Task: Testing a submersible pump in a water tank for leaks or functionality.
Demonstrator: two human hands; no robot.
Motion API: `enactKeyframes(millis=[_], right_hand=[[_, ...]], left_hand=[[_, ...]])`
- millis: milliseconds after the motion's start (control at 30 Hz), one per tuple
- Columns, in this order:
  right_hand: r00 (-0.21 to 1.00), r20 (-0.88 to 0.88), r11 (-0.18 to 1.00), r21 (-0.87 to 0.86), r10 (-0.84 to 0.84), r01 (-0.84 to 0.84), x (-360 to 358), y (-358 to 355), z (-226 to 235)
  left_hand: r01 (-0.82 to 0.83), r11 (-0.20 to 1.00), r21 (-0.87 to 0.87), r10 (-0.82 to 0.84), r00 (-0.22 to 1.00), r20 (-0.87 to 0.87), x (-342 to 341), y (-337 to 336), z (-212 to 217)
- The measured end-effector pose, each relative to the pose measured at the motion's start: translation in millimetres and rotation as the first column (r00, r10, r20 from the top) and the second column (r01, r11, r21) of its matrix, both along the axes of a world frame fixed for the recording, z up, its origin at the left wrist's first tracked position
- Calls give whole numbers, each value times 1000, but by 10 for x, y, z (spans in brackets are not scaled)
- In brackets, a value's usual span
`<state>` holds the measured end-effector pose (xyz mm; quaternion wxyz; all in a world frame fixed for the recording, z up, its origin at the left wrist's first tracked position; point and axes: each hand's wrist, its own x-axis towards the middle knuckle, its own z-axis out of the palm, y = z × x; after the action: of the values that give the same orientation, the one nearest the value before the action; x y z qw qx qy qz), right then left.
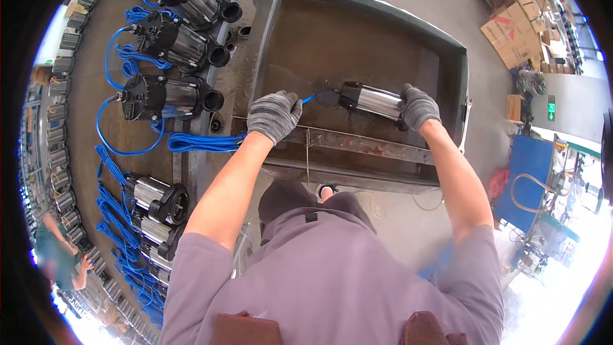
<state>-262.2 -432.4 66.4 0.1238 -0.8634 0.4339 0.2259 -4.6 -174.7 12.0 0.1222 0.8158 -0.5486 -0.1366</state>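
Past the grey shirt (345,262), working with two gloved hands over the tank (454,89). Gripping the blue cord (309,98) in the left hand (274,115), with fingers curled in. Gripping the pump (378,101) by its right end in the right hand (419,105), with fingers wrapped round. Holding the pump on its side inside the tank, just past the front bar (377,145), black end toward the left hand. Hard to tell whether dipped in the brown water (345,38) or only just above. Looks like the step of putting the pump in or taking it out, cord held to one side; no way to tell which. For the next move, best to hold tight with the right hand, give the cord some slack with the left, and mind the bar. Off to the left, beside the left arm, a bundle (203,142) of more blue cord, then a row of other pumps (172,98). Far off on the right, a pile of brown boxes (514,32).
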Motion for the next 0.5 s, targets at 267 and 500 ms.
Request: enactKeyframes(millis=[267, 500], right_hand=[[984, 174, 999, 5, -38, 37, 112, -33, -642], [976, 199, 996, -10, -86, 90, 219, 25, -896]], left_hand=[[-130, 985, 113, 131, 991, 1, -33, -151, 74], [-193, 934, 301, 200, 980, 6, -51, -235, 127]])
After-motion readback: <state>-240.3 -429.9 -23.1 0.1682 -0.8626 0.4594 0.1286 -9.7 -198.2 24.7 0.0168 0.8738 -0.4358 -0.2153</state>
